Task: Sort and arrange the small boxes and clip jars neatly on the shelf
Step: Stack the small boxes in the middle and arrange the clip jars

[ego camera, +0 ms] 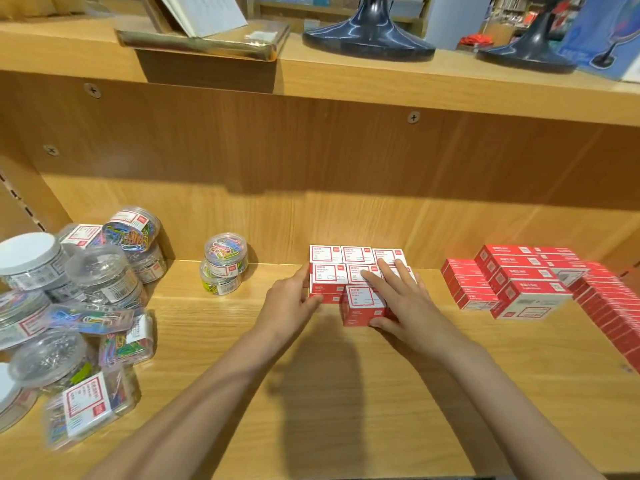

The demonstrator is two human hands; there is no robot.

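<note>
A block of small red-and-white boxes (341, 263) stands stacked in rows at the middle of the wooden shelf (346, 393). My left hand (289, 301) presses its straight fingers against the block's left side. My right hand (403, 296) lies over the block's right part, fingers straight on the tops, thumb by the front box (362, 304), which sticks out toward me. Two clear clip jars (223, 263) with coloured clips stand stacked left of the block.
A jumbled heap of clip jars and clip packets (76, 306) fills the shelf's left end. Stacks of flat red boxes (519, 282) and a long red row (613, 306) occupy the right. Above, an upper shelf (346, 81) carries dark stands and a book.
</note>
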